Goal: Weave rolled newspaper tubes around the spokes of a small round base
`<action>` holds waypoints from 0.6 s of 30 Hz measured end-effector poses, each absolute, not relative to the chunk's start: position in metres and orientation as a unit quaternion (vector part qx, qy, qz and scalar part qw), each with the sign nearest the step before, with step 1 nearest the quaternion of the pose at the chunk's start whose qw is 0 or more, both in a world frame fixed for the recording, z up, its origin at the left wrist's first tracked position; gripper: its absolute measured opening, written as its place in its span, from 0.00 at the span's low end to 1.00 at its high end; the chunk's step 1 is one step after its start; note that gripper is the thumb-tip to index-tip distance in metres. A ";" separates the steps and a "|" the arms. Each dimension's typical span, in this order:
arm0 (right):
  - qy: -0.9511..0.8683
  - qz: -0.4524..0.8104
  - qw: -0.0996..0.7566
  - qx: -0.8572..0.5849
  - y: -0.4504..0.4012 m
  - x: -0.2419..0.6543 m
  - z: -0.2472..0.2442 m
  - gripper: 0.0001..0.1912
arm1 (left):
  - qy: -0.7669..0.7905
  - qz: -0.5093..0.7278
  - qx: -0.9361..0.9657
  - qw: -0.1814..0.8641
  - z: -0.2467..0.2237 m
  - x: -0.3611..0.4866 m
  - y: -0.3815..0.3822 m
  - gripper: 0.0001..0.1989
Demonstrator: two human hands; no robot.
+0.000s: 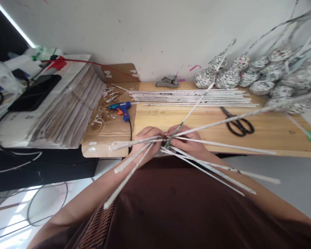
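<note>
Several thin rolled paper tubes [223,145] cross and fan out from a joint between my two hands, near the table's front edge. My left hand [150,138] is closed around the crossing, with tubes sticking out to the lower left. Fingers pinched, my right hand [186,140] holds the same bundle from the other side. One tube with a green part [175,134] slants up to the right across the joint. The hands nearly touch, and the fingers partly hide the crossing.
Loose paper tubes [191,97] lie in a row behind my hands. Black scissors [238,122] rest at right, below woven paper balls [228,79]. A blue glue gun [124,110] sits on cardboard [111,133] at left, beside stacked papers [75,107] with a phone [36,92] on top.
</note>
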State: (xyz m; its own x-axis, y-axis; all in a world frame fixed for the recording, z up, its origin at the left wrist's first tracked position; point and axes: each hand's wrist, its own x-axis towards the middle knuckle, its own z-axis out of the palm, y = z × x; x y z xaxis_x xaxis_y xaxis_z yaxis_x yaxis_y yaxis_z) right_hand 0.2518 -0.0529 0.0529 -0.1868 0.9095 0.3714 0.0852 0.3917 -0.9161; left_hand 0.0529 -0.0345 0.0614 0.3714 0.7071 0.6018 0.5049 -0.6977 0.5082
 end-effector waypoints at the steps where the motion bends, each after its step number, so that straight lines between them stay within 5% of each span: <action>1: -0.667 0.385 0.509 -0.384 -0.053 0.252 0.053 0.06 | 0.374 0.419 0.819 0.119 0.063 0.053 -0.035 0.05; 10: -0.564 0.431 0.471 -0.524 -0.061 0.249 0.059 0.17 | 0.396 0.416 0.806 0.142 0.064 0.056 -0.033 0.07; 18: -0.490 0.495 0.530 -0.484 -0.057 0.246 0.053 0.14 | 0.396 0.395 0.822 0.109 0.064 0.057 -0.029 0.06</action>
